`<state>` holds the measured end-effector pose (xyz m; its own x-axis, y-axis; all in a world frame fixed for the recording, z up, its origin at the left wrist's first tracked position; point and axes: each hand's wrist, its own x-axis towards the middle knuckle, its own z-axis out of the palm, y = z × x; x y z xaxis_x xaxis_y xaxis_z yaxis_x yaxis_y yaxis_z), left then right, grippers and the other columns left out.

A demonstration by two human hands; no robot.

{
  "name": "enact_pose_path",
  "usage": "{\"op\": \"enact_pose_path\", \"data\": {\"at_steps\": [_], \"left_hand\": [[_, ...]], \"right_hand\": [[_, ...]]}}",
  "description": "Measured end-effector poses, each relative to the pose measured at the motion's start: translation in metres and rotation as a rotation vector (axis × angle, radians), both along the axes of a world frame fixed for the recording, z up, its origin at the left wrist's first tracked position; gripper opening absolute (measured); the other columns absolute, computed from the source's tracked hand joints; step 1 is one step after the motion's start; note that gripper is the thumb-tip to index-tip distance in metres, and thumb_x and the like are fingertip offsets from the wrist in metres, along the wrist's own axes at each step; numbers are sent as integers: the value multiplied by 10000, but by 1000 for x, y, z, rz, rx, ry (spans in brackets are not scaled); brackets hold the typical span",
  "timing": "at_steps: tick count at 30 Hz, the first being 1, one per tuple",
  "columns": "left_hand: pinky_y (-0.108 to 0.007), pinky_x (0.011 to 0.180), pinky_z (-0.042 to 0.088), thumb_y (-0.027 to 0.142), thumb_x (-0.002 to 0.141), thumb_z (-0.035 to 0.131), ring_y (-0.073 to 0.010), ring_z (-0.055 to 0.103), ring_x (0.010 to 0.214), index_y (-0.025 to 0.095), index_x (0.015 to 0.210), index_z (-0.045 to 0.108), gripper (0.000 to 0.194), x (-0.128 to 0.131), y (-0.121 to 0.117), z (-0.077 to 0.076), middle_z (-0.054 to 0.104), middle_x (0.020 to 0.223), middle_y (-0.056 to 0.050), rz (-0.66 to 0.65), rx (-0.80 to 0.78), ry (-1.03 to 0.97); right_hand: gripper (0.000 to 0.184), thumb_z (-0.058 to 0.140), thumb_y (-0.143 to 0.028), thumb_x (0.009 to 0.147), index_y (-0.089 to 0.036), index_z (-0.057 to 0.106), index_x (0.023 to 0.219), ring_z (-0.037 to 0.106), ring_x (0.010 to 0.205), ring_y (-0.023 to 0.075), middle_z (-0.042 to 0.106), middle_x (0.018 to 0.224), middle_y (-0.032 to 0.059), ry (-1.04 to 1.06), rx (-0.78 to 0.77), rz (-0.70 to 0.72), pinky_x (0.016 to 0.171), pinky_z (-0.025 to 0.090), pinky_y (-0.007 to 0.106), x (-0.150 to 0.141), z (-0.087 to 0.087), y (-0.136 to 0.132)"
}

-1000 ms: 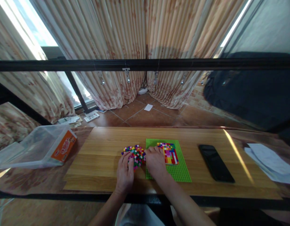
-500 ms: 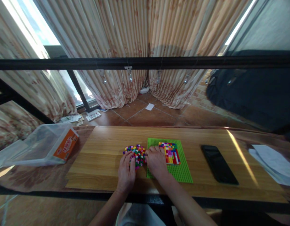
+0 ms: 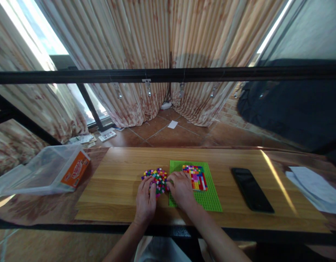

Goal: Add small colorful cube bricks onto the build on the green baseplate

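A heap of small coloured bricks (image 3: 157, 177) lies on the wooden table (image 3: 115, 182), just left of a green baseplate (image 3: 208, 198). A patch of pink, yellow and red bricks (image 3: 196, 176) is fixed on the plate's far half. My left hand (image 3: 145, 202) lies flat, fingers stretched out, its tips at the near edge of the heap. Over the plate's left edge, my right hand (image 3: 181, 190) has curled fingers reaching into the heap's right side. What those fingers pinch is hidden.
A black phone (image 3: 252, 194) lies right of the plate. White papers (image 3: 312, 187) sit at the far right. A clear plastic box with an orange label (image 3: 51, 169) rests at the left. A black bar (image 3: 168, 74) crosses the view above the table.
Both hands stay at the brick heap with only slight finger shifts. The view wobbles a little.
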<state>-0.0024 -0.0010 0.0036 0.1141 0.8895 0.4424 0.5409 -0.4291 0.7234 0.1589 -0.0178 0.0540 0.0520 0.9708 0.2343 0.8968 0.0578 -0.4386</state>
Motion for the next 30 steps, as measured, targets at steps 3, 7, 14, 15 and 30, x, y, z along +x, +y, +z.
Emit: {"op": "enact_pose_path", "data": {"at_steps": [3, 7, 14, 15, 30], "left_hand": [[-467, 1030, 442, 299, 938, 422, -226, 558, 1144, 174, 1089, 624, 282, 0, 0, -1, 628, 1158, -108, 0, 1, 8], [-463, 1028, 443, 296, 942, 416, -222, 552, 1146, 162, 1095, 619, 287, 0, 1, -1, 625, 1159, -114, 3, -9, 21], [-441, 1028, 445, 294, 945, 409, -216, 553, 1147, 163, 1096, 621, 292, 1, 1, 0, 631, 1146, -107, -2, -17, 38], [-442, 1030, 443, 295, 944, 410, -217, 552, 1149, 158, 1099, 621, 295, 0, 1, 0, 630, 1150, -110, -2, -16, 45], [-435, 1012, 460, 291, 942, 410, -216, 563, 1126, 152, 1093, 622, 295, -1, 1, 2, 629, 1141, -113, -5, 8, 71]], "right_hand": [[121, 565, -232, 857, -222, 663, 786, 582, 849, 179, 690, 840, 10, 190, 47, -20, 842, 359, 319, 4, 1, -5], [138, 563, -297, 857, -219, 663, 803, 609, 804, 176, 695, 820, 17, 433, 115, -96, 771, 420, 301, 21, 7, -18], [206, 580, -394, 834, -206, 664, 840, 616, 817, 198, 687, 845, 48, 393, 258, -321, 779, 458, 327, 81, -1, -44], [216, 577, -400, 833, -203, 663, 843, 617, 802, 199, 685, 834, 49, 370, 267, -353, 767, 462, 329, 90, -5, -46], [231, 520, -346, 887, -186, 674, 826, 604, 810, 208, 689, 835, 70, 79, 317, -288, 757, 436, 338, 119, -30, -28]]}}
